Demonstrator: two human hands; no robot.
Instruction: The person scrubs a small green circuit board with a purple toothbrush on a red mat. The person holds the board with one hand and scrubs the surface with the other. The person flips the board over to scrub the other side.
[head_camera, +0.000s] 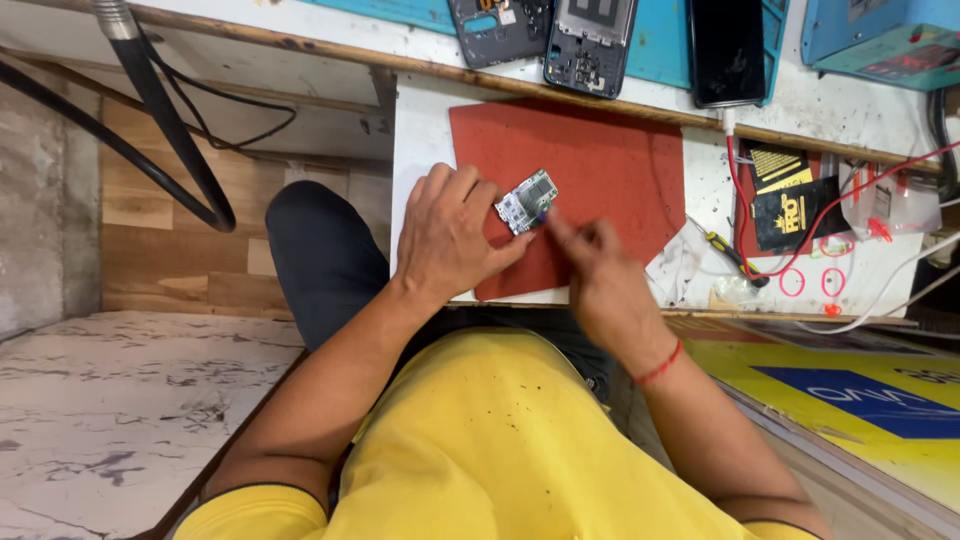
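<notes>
Two hands are working one board (527, 200): left hand (450, 240) is pinching it over the red mat (610, 170); right hand (600, 275), fingers curled, is probing its edge, best done lightly.

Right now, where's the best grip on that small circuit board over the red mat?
Probably the circuit board by its bare long edges, coming from its upper right end. The left hand covers the lower left end, the right hand works at its near edge, and it sits tilted above the red mat.
</notes>
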